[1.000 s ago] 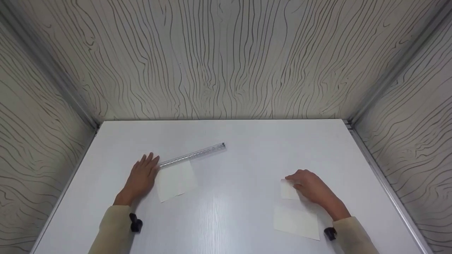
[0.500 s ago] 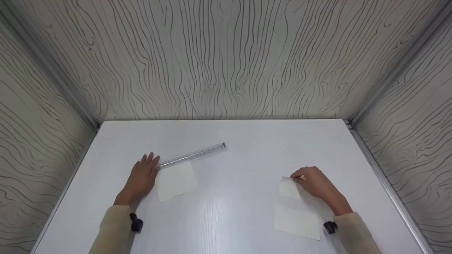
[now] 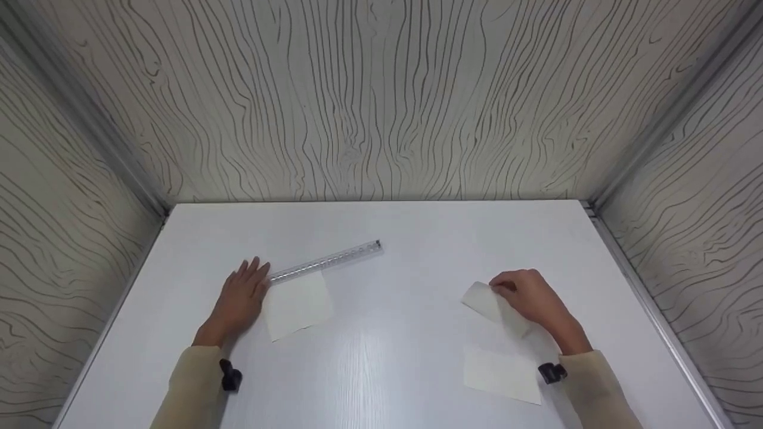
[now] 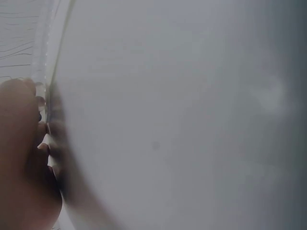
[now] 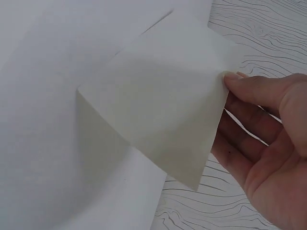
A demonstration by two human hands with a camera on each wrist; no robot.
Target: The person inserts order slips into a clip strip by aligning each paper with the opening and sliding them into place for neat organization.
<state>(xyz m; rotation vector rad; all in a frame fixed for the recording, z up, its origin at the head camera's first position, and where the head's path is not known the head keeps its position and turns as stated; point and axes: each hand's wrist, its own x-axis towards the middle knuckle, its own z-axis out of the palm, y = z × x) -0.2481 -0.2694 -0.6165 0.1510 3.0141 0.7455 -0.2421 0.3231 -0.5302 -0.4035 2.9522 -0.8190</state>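
My right hand (image 3: 527, 298) pinches the edge of a cream piece of paper (image 5: 158, 96) between thumb and fingers. The piece is tilted and lifted off the table, over a second cream piece of paper (image 3: 501, 374) that lies flat. On the left, my left hand (image 3: 238, 301) rests palm down with its fingers stretched out. Its fingertips are by the near end of a clear plastic ruler (image 3: 325, 262). Just below the ruler, beside that hand, lies another cream piece of paper (image 3: 300, 307) with an uneven lower edge. The left wrist view shows mostly pale tabletop and part of the hand (image 4: 24, 158).
A white table (image 3: 393, 357) carries all of this. Walls with a wood-grain pattern (image 3: 369, 107) stand behind it and on both sides. Each sleeve has a small black device (image 3: 229, 375) near the wrist.
My right hand has taken hold of the smaller-looking paper by its edge and raised it, turning and tilting it off the table. The left hand, ruler and left paper have stayed put.
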